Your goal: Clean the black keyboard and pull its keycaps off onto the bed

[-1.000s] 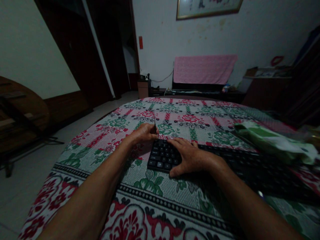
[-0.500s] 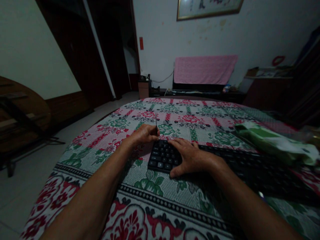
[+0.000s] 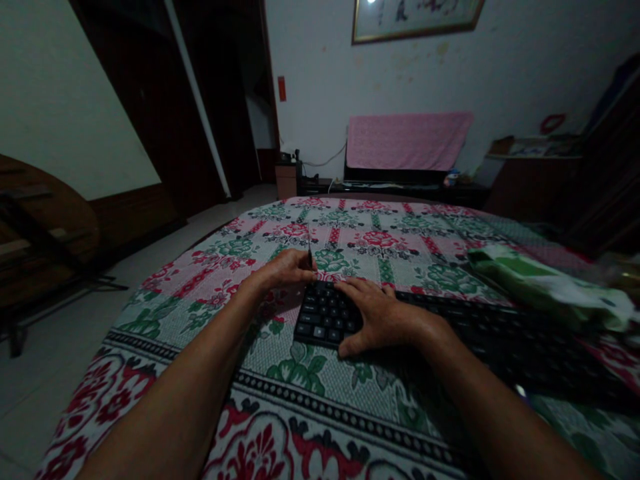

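- Left hand (image 3: 287,268): closed, thumb and fingers pinching a thin dark-handled tool with a slim shaft (image 3: 309,259). Shaft points up and away from the person; the tip is too fine to make out. Hand sits just beside the keyboard's far left corner.
- Right hand (image 3: 375,312): spread, palm down across the keyboard. Thumb at the near edge, fingertips toward the far edge. Can't tell how hard it presses.
- Black rectangular keyboard with dark keys (image 3: 323,317): flat on the table, left end between the hands, long body running right under the right wrist and forearm. One key in its near row looks lighter.
- Underneath: woven tablecloth, red, green and white floral, dark border band (image 3: 295,373).
- Right, beyond the keyboard: crumpled green-and-white soft package (image 3: 540,273).
- Past the table: pink cloth (image 3: 410,140) draped over a dark flat panel on a low dark stand.
- Wall above: gold-framed picture (image 3: 420,20), partly cropped; small red strip (image 3: 282,88) near the doorway.
- Far left: round brown wooden top (image 3: 45,233) standing on edge, dark frame against it.
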A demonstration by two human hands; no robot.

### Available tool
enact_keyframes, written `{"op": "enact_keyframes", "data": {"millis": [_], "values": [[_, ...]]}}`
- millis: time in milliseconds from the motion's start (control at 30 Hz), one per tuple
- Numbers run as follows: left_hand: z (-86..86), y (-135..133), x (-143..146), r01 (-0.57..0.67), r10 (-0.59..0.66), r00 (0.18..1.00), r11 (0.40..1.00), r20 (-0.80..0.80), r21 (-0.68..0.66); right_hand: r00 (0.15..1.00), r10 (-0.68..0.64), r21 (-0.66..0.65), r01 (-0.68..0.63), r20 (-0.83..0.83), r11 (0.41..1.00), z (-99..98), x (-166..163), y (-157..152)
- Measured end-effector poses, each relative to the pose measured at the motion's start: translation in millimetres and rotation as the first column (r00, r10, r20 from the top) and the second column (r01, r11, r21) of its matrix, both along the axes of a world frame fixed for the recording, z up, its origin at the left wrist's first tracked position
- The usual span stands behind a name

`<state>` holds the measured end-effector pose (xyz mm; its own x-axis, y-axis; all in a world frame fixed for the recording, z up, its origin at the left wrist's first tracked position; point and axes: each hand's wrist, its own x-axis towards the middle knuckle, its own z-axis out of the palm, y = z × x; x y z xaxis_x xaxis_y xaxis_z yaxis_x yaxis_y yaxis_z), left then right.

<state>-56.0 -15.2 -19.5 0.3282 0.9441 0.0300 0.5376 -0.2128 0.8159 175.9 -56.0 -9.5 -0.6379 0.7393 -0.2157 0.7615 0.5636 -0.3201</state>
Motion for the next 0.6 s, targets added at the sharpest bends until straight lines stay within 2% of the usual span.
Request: {"op": "enact_keyframes", "data": {"millis": [400,600], "values": [[-0.2,-2.3,1.5,0.023,-0.001,0.983,0.993,0.182,-0.118,1.000,0.007,-0.007,-0.007,-0.024,1.000,-3.3,1.5,1.8],[8.4,-4.9,1.6,-0.004,0.018,0.990,0.995,0.141,-0.101,1.000,0.014,0.007,-0.014,-0.021,1.000,-4.6,1.7,3.3]]}}
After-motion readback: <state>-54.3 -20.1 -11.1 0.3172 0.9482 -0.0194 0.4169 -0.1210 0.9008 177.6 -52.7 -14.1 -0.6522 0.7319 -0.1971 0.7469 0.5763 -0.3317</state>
